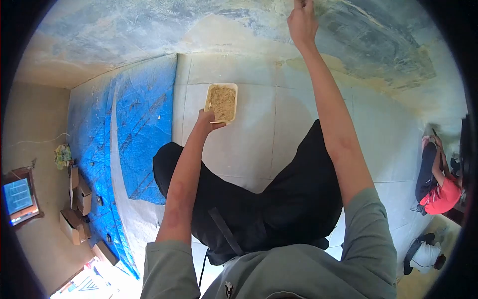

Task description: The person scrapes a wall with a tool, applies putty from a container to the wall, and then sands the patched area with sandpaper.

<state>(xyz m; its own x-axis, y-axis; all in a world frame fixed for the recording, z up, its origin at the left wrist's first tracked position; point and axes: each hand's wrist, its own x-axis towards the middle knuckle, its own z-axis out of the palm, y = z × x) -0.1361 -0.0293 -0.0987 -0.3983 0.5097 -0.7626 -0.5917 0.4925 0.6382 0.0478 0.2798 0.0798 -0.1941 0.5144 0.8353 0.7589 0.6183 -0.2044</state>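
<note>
My left hand (208, 119) grips the near left corner of a shallow cream-coloured tub (235, 102). A rough, beige, paste-like material (222, 102) fills much of the tub. Stretched far forward, my right hand (302, 24) is up by the wall (239, 37), which has patchy grey-blue and tan smears. Its fingers look closed, but their tips run to the top edge of the view, so whatever they hold cannot be made out. My legs (259, 214), in black trousers, are bent apart beneath my arms.
Pale square tiles (249, 144) cover the floor. A blue tarp (142, 124) lies to the left, with cardboard boxes (74, 224) beyond it. At the right are a person in red (440, 197) and another person in a white top (425, 256). A small window (21, 195) is far left.
</note>
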